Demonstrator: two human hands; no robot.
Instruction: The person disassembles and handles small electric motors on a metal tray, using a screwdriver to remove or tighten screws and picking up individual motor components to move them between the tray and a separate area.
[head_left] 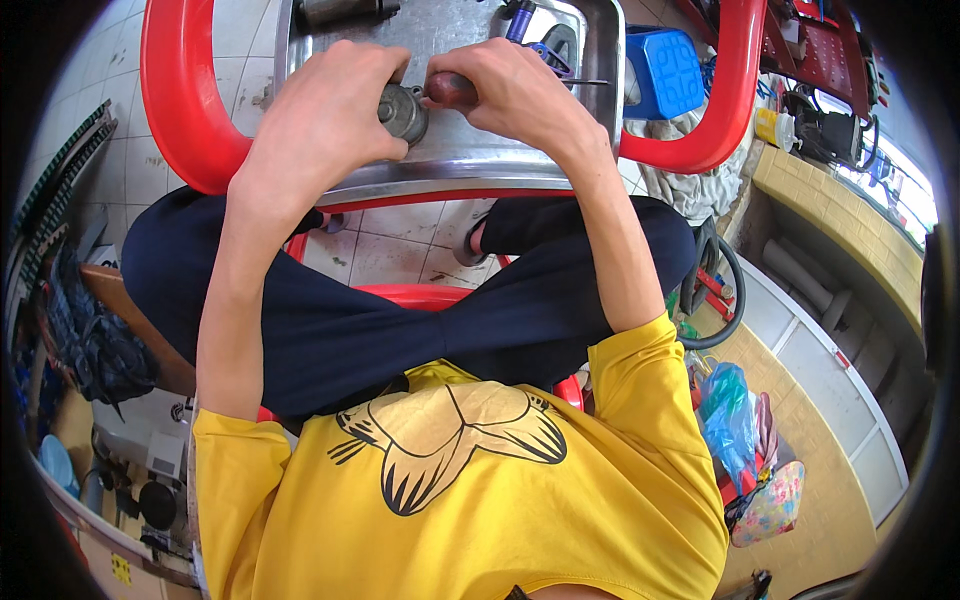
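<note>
My left hand (335, 115) curls around a round grey metal part (402, 118) on the steel tray (448, 175). Beside it, my right hand (500, 95) grips a tool with a dark reddish-brown handle (450, 88), its end close to the metal part; a thin shaft pointing right beyond my fingers seems to belong to it. A dark metal cylinder (340, 10) lies at the tray's back left. Blue-and-black tools (520, 22) lie at the back right, partly behind my right hand.
Red plastic chair arms (170, 110) flank the tray. A blue container (660, 75) sits right of it, above crumpled pale cloth (680, 180). A coiled black hose (725, 300), plastic bags (735, 420) and a yellow ledge (830, 215) are at right, dark clutter (90, 340) at left.
</note>
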